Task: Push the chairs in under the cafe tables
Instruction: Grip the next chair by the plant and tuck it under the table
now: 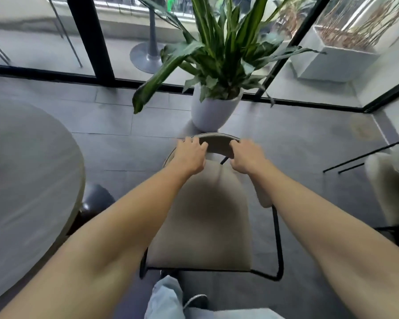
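Note:
A beige padded chair (pixel 203 217) with a thin black metal frame stands right in front of me, its curved backrest (pixel 219 143) at the far side. My left hand (pixel 190 155) grips the left end of the backrest and my right hand (pixel 248 156) grips the right end. The round grey cafe table (pixel 25 176) fills the left of the view, apart from the chair. Its dark pedestal base (pixel 97 199) shows under the rim.
A white pot with a large green plant (pixel 213 109) stands just beyond the backrest, before a black-framed glass wall. Another beige chair (pixel 392 187) sits at the right edge. My leg and shoe (pixel 171 298) are at the chair's near side.

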### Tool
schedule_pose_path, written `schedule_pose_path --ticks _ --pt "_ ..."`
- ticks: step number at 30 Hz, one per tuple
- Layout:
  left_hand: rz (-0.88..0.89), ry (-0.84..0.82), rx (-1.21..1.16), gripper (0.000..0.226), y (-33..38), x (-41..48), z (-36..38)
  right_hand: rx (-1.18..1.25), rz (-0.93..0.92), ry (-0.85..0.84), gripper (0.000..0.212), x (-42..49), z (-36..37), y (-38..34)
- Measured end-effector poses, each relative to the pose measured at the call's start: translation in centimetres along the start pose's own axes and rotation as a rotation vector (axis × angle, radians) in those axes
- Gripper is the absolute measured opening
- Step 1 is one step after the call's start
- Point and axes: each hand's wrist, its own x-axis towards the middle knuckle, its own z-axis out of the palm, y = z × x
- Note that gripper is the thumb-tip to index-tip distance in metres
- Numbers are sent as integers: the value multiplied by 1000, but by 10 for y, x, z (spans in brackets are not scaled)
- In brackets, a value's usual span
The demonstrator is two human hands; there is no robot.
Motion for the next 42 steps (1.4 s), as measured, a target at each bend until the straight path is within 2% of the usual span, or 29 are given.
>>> schedule_pose_path --ticks 10,15,22,28,32,36,42 --pt "-122 -42 -34 45 32 84 19 -60 -172 -26 43 92 14 39" --pt "-308 -34 -64 51 72 106 32 -83 -371 7 38 139 25 62" --pt "-723 -128 -223 44 145 97 39 -261 -701 -32 46 158 43 99" --pt "-865 -131 -230 44 192 92 32 -348 -954 49 42 155 34 119" --pt "-912 -118 -240 47 224 97 37 -396 -1056 86 39 160 33 132" --pt "-1023 -111 -319 47 249 111 50 -481 -1222 109 39 177 46 142" --pt "-1249 -127 -449 65 277 157 58 -751 -1538 172 43 216 60 137"
